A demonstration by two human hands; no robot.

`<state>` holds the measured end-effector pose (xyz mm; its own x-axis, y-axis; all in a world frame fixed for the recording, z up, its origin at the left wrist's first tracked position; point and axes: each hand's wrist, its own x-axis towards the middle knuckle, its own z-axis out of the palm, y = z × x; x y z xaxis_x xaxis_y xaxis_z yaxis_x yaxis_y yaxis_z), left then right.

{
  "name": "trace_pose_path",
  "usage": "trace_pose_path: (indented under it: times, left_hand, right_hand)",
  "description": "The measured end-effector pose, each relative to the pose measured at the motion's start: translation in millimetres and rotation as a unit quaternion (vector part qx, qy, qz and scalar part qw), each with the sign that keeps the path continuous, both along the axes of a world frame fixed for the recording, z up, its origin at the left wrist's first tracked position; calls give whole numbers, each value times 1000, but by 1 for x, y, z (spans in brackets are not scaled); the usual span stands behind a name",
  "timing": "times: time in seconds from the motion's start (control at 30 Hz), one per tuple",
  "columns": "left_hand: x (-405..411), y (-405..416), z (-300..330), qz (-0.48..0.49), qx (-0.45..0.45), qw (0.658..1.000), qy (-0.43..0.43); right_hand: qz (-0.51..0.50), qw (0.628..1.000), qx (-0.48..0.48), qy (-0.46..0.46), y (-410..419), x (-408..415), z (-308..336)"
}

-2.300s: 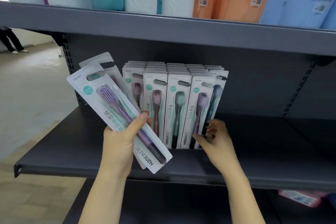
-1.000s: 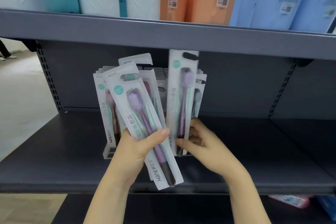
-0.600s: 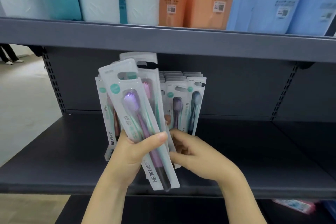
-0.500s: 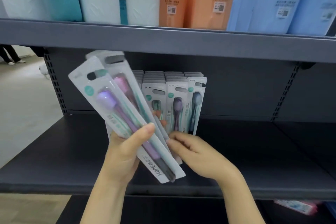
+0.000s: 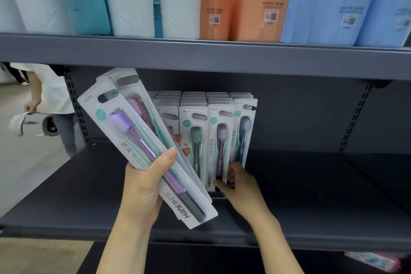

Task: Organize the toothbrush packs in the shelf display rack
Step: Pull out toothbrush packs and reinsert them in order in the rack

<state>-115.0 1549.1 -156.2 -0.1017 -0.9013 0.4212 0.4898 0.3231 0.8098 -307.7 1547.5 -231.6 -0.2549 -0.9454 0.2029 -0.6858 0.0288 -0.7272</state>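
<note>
A: Left hand [image 5: 142,187]?

B: My thumb lies across a fan of packs [image 5: 144,140], fingers curled behind. Purple brush in front, pink behind it, tops tilted up and away to my left.

A: Right hand [image 5: 241,187]?

B: Fingers curled at the foot of the front row [image 5: 219,147], just right of my left hand. Whether they pinch a pack or only touch, I cannot tell. Rows stand upright on the shelf [image 5: 311,196] beyond both hands.

dark grey metal shelving [image 5: 311,184], pastel bottles [image 5: 255,2] on the upper shelf, pale floor [image 5: 26,162] at left.
</note>
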Motion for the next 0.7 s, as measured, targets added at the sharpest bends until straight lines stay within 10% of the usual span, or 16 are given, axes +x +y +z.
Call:
trace_pose_path:
  times: [0.7]
  left_hand:
    - [-13, -6, -2, -31, 14, 998, -57]
  right_hand:
    - [-27, 999, -31, -31, -6, 6, 29]
